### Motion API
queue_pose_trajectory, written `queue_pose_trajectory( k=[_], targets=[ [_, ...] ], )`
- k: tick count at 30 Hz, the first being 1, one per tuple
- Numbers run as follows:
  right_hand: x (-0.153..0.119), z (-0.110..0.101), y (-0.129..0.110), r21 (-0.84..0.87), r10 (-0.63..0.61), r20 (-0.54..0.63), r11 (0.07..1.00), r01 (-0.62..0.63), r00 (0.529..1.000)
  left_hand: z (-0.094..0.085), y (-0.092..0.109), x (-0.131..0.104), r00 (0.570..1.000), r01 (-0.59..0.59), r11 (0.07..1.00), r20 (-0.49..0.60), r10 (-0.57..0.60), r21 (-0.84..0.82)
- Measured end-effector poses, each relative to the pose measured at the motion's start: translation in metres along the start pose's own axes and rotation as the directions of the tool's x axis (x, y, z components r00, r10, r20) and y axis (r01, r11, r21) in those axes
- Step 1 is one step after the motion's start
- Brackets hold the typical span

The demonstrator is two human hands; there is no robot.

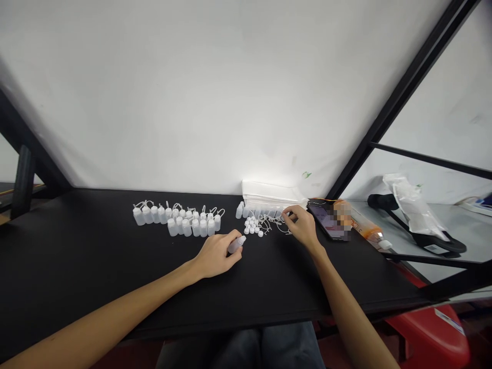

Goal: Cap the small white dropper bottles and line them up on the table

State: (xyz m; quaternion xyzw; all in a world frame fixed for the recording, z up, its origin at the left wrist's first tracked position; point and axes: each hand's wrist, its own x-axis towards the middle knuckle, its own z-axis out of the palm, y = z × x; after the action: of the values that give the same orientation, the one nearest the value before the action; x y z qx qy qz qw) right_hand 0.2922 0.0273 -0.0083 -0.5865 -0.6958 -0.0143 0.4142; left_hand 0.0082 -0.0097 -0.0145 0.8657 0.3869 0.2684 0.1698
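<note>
Gripping hand: left hand [215,254], thumb and fingers closed around a small translucent bottle [235,245], just above the black tabletop [115,266], neck pointing right; contents cannot be told.
Reaching hand: right hand [302,225], fingertips bunched at the white straps [269,222]; whether they pinch one cannot be told.
Capped bottles [196,227]: upright in a cluster to the left, straps looping above; fill cannot be told.
Back-row bottles [239,210]: standing before the white stack [269,192].
Caps [251,225]: loose pile beside the straps.
Orange bottle [363,224]: lying at the far right, white-capped.
</note>
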Motion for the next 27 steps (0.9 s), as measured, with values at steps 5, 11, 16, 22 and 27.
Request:
queue_pose_trajectory(
  k=[5,11,16,22,27],
  targets=[
    [-0.0005,-0.0027,0.0001,0.155,0.131,0.006,0.979,-0.130,0.991,0.0000,-0.0002,-0.0007,1.000,-0.009,1.000,-0.002,0.009,0.008],
    [-0.0007,-0.0052,-0.0037,0.251,0.141,-0.004,0.958,-0.135,0.990,0.0000,0.0000,-0.0007,1.000,-0.012,1.000,0.005,0.012,0.010],
    [0.0003,-0.0045,-0.0066,0.309,0.176,-0.028,0.938,-0.159,0.984,0.0003,-0.0002,-0.0006,0.999,-0.032,0.999,-0.008,0.032,0.018],
    [-0.0002,-0.0049,-0.0074,0.282,0.147,-0.050,0.951,-0.127,0.988,0.0003,0.0000,-0.0008,0.999,-0.041,0.999,-0.013,0.041,0.022],
    [-0.0006,-0.0048,-0.0074,0.223,0.140,-0.024,0.966,-0.132,0.990,-0.0002,0.0003,-0.0011,0.999,-0.041,0.999,-0.011,0.041,0.025]
  ],
)
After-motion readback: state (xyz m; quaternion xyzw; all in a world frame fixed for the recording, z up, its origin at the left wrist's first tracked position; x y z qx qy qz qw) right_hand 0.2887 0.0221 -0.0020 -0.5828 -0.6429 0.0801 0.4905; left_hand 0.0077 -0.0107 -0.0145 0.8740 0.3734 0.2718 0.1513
